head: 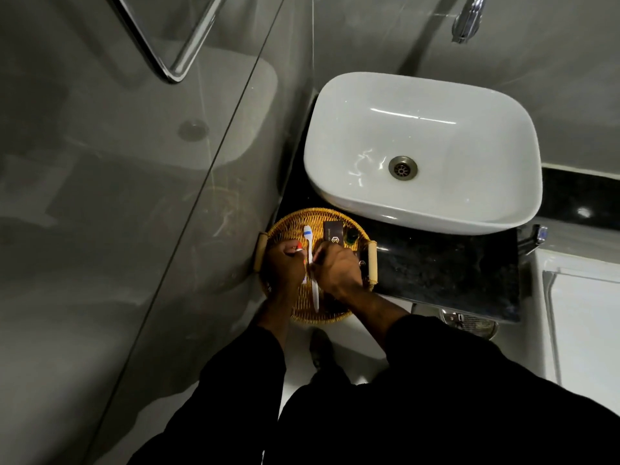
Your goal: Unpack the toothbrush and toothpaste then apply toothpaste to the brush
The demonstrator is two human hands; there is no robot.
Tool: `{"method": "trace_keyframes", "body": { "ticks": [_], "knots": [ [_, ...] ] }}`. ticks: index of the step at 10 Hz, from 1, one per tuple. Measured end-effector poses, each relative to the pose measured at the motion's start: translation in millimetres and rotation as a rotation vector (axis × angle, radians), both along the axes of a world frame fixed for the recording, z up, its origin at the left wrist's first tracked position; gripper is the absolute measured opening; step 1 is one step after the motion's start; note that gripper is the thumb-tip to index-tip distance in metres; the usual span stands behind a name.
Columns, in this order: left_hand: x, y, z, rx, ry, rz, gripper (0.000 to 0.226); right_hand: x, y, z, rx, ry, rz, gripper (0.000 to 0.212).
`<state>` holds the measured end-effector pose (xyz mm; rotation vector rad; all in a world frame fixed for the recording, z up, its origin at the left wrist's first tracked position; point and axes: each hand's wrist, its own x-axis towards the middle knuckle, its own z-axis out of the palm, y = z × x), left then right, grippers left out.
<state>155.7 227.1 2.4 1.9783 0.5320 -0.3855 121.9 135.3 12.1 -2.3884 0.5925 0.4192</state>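
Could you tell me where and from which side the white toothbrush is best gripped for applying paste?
Grip the toothbrush by its bare lower handle, coming from the person's side. It lies lengthwise over the wicker tray, bristled head pointing away toward the sink, so that end should probably stay untouched.

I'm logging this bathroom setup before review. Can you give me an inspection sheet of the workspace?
Surface: black counter, holding a wicker tray.
Job's things: toothbrush unpacked, over the tray; a small red-and-white item, likely toothpaste, in the left hand.
Clutter: dark box and small bottle in the tray.
Hands: left hand closed on that item; right hand pinching the toothbrush.
Cables: nothing seen.
Surroundings: white sink, glass panel, tap.
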Motion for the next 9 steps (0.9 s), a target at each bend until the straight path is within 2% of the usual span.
{"method": "trace_keyframes", "body": {
  "ticks": [3, 6, 8, 9],
  "knots": [
    [-2.5, 3.5, -4.9, 0.034, -0.051, -0.036, 0.030, 0.3, 6.3, 3.5, -0.085, -0.041, 0.070, 0.027],
    [-1.5, 4.6, -6.2, 0.041, -0.036, -0.026, 0.032, -7.6, 4.6, 5.9, -0.119, -0.046, 0.053, 0.037],
    [-7.7, 6.6, -0.8, 0.090, -0.059, -0.043, 0.033, -7.3, 1.7, 13.1, 0.009, -0.117, -0.090, 0.028],
    [-18.4, 8.3, 4.9, 0.125, -0.106, -0.058, 0.033, -25.1, -6.2, 19.7, 0.098, -0.108, -0.085, 0.022]
  ]
}}
